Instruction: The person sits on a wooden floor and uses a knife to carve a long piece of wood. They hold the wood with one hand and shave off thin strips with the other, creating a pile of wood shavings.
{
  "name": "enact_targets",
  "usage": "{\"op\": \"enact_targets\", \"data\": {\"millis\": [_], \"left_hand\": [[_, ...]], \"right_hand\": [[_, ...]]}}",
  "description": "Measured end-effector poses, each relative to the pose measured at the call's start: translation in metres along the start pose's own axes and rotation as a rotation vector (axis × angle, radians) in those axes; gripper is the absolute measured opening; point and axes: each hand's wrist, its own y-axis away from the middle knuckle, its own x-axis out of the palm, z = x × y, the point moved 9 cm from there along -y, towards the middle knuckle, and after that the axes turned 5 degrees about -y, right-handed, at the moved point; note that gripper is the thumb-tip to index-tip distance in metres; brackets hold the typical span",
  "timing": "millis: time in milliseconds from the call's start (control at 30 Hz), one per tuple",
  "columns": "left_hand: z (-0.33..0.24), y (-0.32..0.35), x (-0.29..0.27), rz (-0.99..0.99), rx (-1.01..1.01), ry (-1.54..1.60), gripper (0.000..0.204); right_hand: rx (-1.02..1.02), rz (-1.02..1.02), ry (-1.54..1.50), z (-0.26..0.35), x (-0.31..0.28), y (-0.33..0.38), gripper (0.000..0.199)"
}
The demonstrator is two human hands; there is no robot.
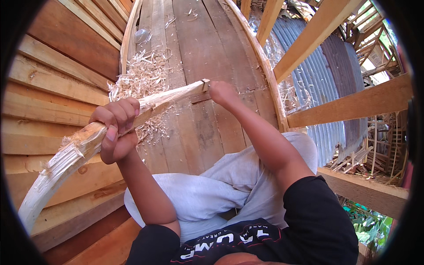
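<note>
A long pale wooden pole (170, 97), partly stripped and ragged along its surface, slants from the lower left toward the middle. Around its thicker part my left hand (117, 126) is closed, thumb toward me. At the pole's far end my right hand (223, 93) is closed in a fist. A small dark, thin piece (205, 85) crosses the pole right beside that fist; it may be a blade, but the fist hides what it holds. Curled wood shavings (143, 75) lie heaped beneath and beyond the pole.
I sit cross-legged in grey trousers (198, 194) on a plank floor (212, 48). A board wall (53, 97) rises close on the left. Wooden posts and rails (349, 110) stand at the right, with corrugated metal sheets (318, 84) beyond. A clear cup-like container (142, 36) lies past the shavings.
</note>
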Motion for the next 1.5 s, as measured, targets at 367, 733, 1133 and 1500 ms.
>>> {"op": "enact_targets", "data": {"millis": [367, 733, 1133, 1500], "left_hand": [[-0.005, 0.004, 0.001, 0.036, 0.005, -0.036, 0.013], [-0.033, 0.000, 0.002, 0.081, 0.019, -0.042, 0.017], [-0.016, 0.006, -0.035, -0.383, -0.085, -0.129, 0.019], [-0.016, 0.007, -0.040, -0.342, -0.082, -0.079, 0.021]], "right_hand": [[0.047, 0.003, 0.025, 0.006, 0.001, 0.005, 0.050], [0.190, 0.056, 0.325, 0.007, -0.003, 0.021, 0.037], [0.030, 0.209, 0.029, 0.035, -0.023, 0.007, 0.043], [0.044, 0.037, -0.064, 0.073, 0.011, 0.042, 0.058]]}}
